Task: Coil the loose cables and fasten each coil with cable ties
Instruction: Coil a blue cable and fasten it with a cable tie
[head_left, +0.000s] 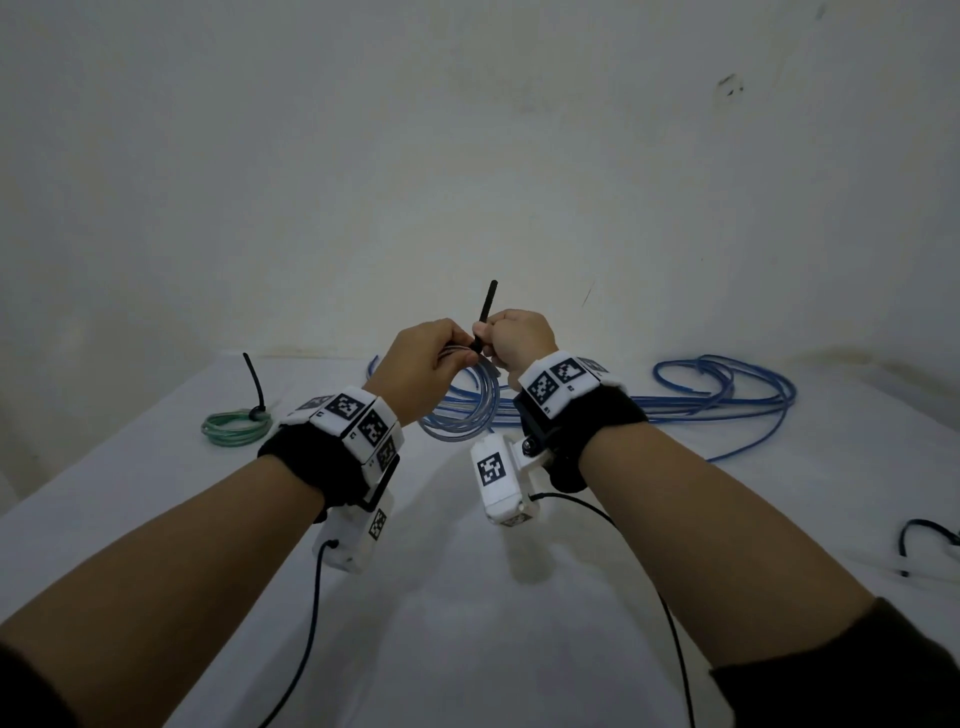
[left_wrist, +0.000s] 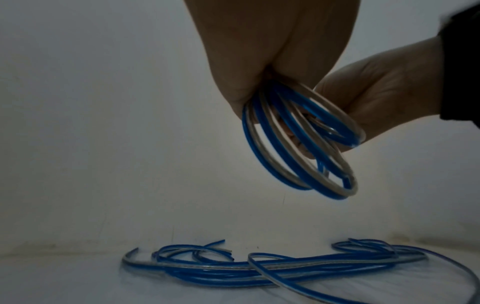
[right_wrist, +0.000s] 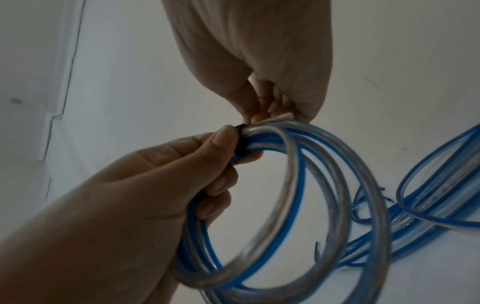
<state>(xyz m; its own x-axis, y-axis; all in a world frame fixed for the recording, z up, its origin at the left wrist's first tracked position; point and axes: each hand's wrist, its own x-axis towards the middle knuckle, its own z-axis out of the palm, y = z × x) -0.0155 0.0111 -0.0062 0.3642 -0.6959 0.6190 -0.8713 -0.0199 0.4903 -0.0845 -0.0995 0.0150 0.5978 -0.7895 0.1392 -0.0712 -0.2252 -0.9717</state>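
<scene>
My left hand grips a coil of blue-and-clear cable held up above the white table. Around the coil's top runs a black cable tie, and the left thumb presses beside it. My right hand pinches the tie where it meets the coil. The tie's tail sticks straight up between the two hands. In the left wrist view the coil hangs below the left hand. In the right wrist view the right hand sits above the coil.
A green coil with an upright black tie lies at the table's back left. Loose blue-and-clear cables sprawl across the back right, near the wall. A dark looped item lies at the right edge.
</scene>
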